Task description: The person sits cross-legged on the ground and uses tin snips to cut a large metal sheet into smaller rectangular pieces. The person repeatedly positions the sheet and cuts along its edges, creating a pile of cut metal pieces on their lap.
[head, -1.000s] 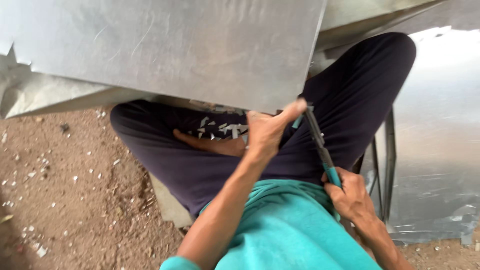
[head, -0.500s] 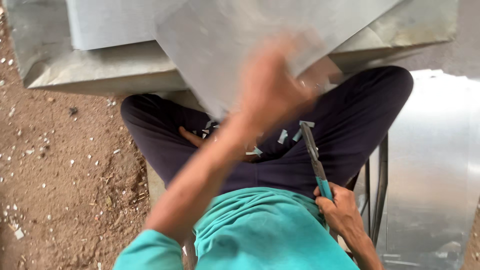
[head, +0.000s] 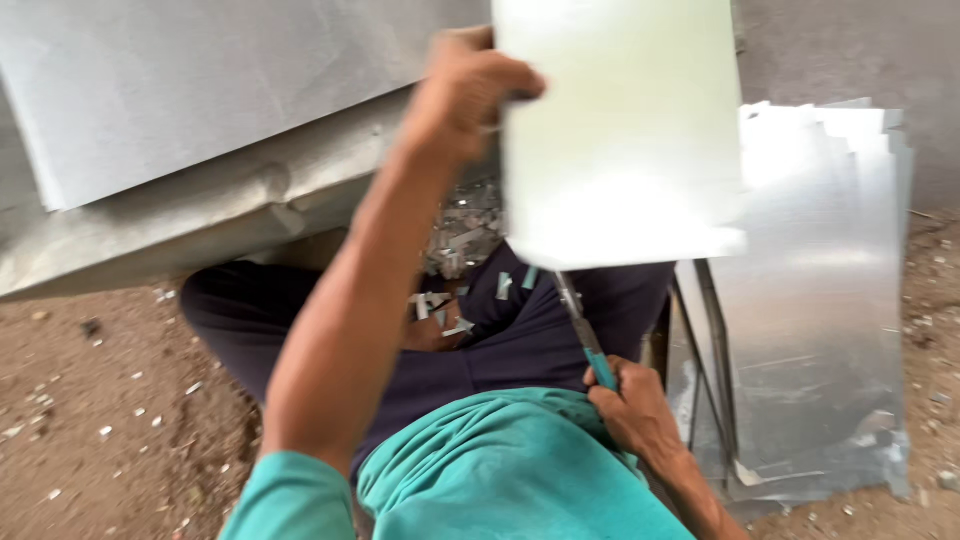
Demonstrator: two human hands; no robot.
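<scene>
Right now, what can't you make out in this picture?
Head view only:
- Snips: the blades are hidden behind the lower edge of the metal sheet.
- Right hand: the fingers curl round the blue handle, so the grip is hidden.
- Left hand: blurred, and the fingertips are hidden behind the sheet.
- Sheet's top: cut off by the picture edge.
- Scraps on the lap: too small and blurred to count.

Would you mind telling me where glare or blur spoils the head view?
Head view: the sheet held up by the left hand is washed out to near white; that hand is slightly motion-blurred; the stacked sheets at right shine; the right hand on the snips is fairly sharp.
</scene>
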